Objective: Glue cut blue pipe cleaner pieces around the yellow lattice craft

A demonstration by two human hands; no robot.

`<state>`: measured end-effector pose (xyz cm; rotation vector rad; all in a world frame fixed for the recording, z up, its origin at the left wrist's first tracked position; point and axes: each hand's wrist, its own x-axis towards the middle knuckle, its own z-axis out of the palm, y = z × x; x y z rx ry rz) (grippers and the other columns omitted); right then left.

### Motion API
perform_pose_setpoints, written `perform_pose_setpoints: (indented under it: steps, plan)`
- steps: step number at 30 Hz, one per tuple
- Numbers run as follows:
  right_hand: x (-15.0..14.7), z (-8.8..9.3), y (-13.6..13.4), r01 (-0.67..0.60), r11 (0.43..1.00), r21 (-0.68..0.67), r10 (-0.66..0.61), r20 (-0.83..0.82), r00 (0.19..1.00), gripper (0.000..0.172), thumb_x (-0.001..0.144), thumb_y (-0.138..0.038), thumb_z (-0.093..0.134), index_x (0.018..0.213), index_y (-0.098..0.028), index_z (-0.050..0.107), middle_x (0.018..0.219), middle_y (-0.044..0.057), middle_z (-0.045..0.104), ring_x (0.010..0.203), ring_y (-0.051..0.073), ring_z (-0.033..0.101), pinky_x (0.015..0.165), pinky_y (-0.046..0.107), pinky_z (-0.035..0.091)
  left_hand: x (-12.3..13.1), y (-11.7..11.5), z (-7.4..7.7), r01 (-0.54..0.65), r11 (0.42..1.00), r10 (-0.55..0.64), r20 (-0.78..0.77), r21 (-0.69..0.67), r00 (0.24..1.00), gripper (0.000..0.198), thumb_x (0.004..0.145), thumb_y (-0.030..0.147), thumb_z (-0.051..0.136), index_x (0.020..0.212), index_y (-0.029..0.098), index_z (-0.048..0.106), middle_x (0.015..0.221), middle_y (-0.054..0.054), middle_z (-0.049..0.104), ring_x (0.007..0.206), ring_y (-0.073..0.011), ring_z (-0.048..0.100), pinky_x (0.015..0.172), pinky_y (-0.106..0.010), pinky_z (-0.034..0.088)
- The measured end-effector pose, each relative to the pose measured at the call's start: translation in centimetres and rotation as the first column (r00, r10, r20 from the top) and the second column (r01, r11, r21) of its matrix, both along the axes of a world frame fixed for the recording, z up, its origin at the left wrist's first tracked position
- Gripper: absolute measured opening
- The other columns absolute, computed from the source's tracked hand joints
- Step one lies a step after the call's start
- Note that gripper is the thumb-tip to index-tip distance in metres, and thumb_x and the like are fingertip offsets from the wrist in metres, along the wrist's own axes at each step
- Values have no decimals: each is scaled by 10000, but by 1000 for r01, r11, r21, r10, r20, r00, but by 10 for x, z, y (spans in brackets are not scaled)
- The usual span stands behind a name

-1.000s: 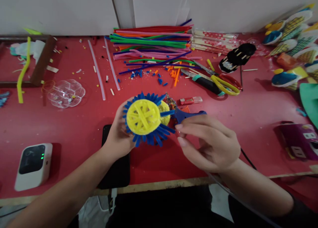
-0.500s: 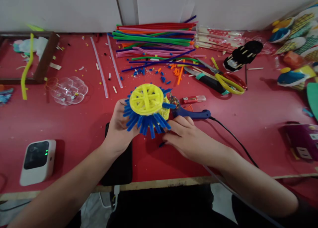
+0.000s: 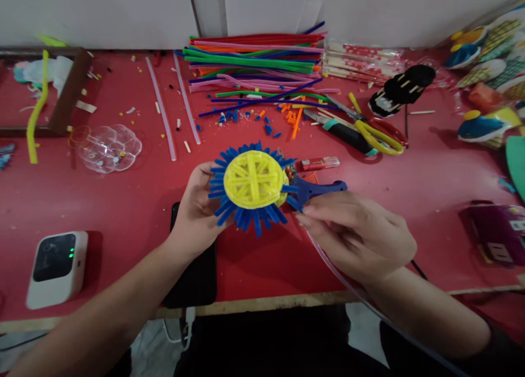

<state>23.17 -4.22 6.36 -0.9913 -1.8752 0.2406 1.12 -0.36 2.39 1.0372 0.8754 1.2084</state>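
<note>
My left hand [image 3: 200,204] is closed around the far-left side of a pipe-cleaner craft [image 3: 254,180]. The craft has a yellow spoked disc on top and a fringe of short blue pipe-cleaner pieces around it. My right hand [image 3: 361,229] pinches a short blue pipe-cleaner piece [image 3: 294,203] between thumb and forefinger, at the craft's right edge. Whether that piece is fixed to the craft I cannot tell. Just behind my right fingertips lies a blue glue gun [image 3: 322,189], its front part hidden by the craft.
Coloured pipe cleaners [image 3: 254,59] lie in a pile at the back. Yellow-handled scissors [image 3: 379,139], a cutter [image 3: 348,136] and a red lighter-like item [image 3: 320,163] lie to the right. A black phone [image 3: 192,278] and a white device [image 3: 57,267] sit at the front left.
The craft has tipped so its yellow disc faces me more, and it sits slightly lower and further right. My right hand has moved from beneath the fringe to its right edge.
</note>
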Motion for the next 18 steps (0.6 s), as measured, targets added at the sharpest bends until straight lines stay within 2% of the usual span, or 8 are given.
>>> perform_pose_setpoints:
  steps: [5, 9, 14, 18]
  plan:
    - [0, 4, 1, -92, 995, -35, 93, 40, 995, 251, 889, -38, 634, 1027, -240, 692, 797, -18, 766, 727, 126, 733, 682, 218, 640, 3, 1, 2, 3, 999, -4, 12, 50, 1000, 592, 528, 154, 943, 1011, 318, 643, 997, 11, 644, 789, -139, 654, 659, -211, 573]
    - [2, 6, 1, -99, 993, -58, 104, 100, 990, 252, 896, -62, 624, 1030, -253, 717, 825, -25, 774, 751, 132, 743, 717, 219, 650, 4, 0, 3, 2, 998, -3, 16, 66, 1000, 593, 536, 169, 946, 1024, 322, 645, 971, 15, 639, 814, -146, 664, 682, -217, 578]
    - [1, 2, 0, -88, 995, -50, 92, 92, 991, 219, 898, -63, 631, 1010, -227, 725, 858, -9, 770, 772, 122, 743, 746, 200, 644, 3, 0, 4, 19, 994, -20, 5, 108, 1000, 593, 564, 161, 938, 1051, 334, 647, 958, 28, 650, 784, -132, 660, 633, -197, 558]
    - [2, -2, -1, -98, 993, -66, 104, 79, 991, 275, 895, -54, 622, 1073, -237, 725, 891, -6, 771, 815, 135, 747, 772, 227, 649, 3, 1, 4, 33, 992, -34, 9, 118, 999, 601, 575, 136, 927, 1066, 334, 641, 983, 28, 655, 813, -131, 664, 646, -191, 559]
